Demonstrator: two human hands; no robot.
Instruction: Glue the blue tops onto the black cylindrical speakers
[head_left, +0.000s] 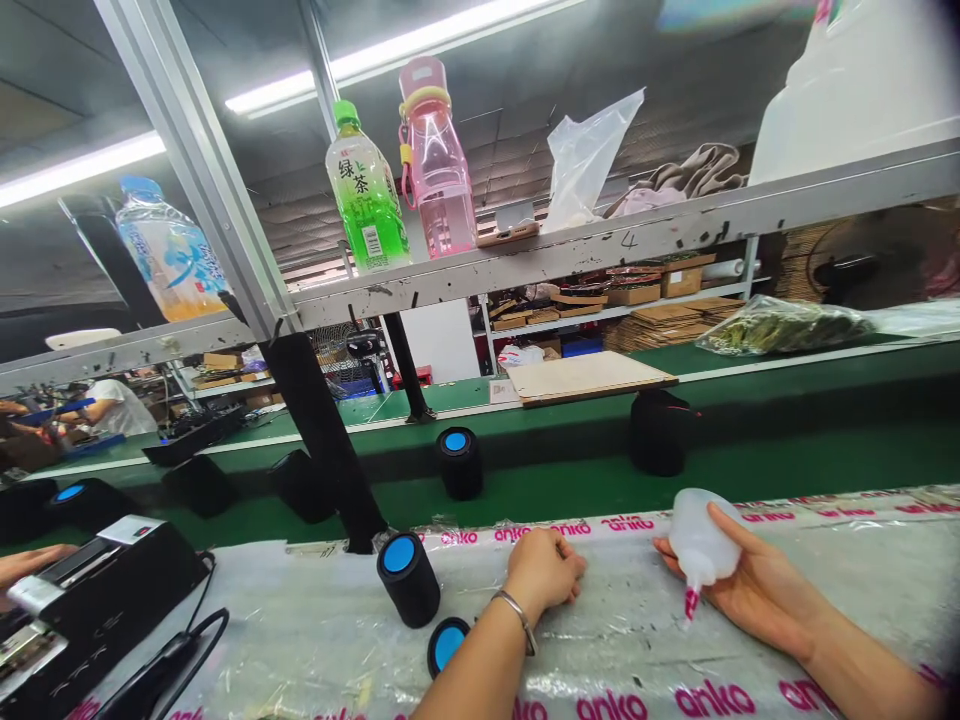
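Observation:
My right hand point(757, 590) is wrapped round a translucent white squeeze bottle point(703, 535), tilted with its pink-marked nozzle pointing down over the bench. My left hand point(545, 572), with a metal bangle at the wrist, is closed above the plastic-covered bench point(622, 640); whatever its curled fingers hold, if anything, is hidden. Left of it stands a black cylinder with a blue top point(409, 580). Another blue-topped black cylinder point(448, 645) is partly hidden behind my left forearm.
Behind the bench runs a green conveyor belt point(555, 470) with several black cylinders, one at the centre point(460, 463). A black machine with cables point(97, 620) stands at left, another person's hand point(34, 565) beside it. Drink bottles point(367, 190) stand on the overhead shelf point(525, 262).

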